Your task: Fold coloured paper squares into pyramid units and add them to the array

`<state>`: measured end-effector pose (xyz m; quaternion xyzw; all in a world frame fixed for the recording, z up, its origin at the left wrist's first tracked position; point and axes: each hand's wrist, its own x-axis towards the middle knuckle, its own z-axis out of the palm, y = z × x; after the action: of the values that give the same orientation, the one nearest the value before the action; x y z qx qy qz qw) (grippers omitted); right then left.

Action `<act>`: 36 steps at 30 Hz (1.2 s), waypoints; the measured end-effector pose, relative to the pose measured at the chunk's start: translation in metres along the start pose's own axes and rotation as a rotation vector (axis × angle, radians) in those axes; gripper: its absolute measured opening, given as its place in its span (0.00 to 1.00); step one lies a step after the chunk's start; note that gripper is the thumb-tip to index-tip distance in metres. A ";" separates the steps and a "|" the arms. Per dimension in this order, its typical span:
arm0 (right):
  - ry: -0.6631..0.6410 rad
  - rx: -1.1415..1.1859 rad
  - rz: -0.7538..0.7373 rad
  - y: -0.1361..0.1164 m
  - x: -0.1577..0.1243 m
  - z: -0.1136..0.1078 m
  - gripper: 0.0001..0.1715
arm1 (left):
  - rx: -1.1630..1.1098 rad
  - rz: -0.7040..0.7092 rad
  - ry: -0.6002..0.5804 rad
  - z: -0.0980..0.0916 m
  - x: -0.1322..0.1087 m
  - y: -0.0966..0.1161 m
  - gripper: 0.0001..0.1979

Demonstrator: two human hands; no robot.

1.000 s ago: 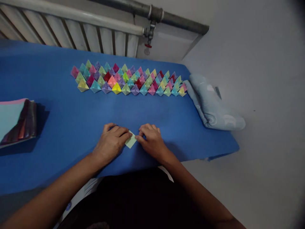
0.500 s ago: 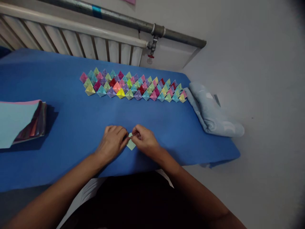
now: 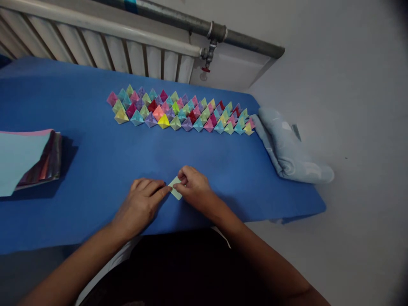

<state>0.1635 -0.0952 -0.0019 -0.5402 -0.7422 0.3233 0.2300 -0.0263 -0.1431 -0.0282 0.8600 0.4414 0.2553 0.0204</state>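
A small pale green folded paper point(image 3: 176, 193) lies on the blue tabletop with its corners pointing out like a diamond. My right hand point(image 3: 195, 187) is closed, pinching the paper's right side between thumb and fingertips. At the left corner, the thumb of my left hand point(image 3: 140, 204) presses on the paper, with its fingers curled together just above. Part of the paper is hidden under the right fingers. Beyond the hands, several rows of colourful folded paper pieces point(image 3: 175, 123) stand close together.
On the left of the blue table point(image 3: 105, 170) lies a stack of coloured paper sheets point(image 3: 22, 157). A rolled light-blue cloth point(image 3: 290, 148) rests at the right end against the wall. A radiator point(image 3: 111, 53) and a metal pipe point(image 3: 251, 40) run along the back.
My left hand has drawn back slightly left and down, its thumb stretching to the paper's corner. More of the paper shows, and it looks slightly turned. The right hand has barely moved.
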 end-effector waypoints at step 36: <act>-0.084 -0.046 0.111 0.010 0.000 -0.030 0.09 | 0.126 0.061 -0.002 0.000 -0.004 0.000 0.17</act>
<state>0.1910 -0.0865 0.0113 -0.5719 -0.7272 0.3406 0.1678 -0.0283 -0.1462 -0.0305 0.8728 0.4302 0.2268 -0.0411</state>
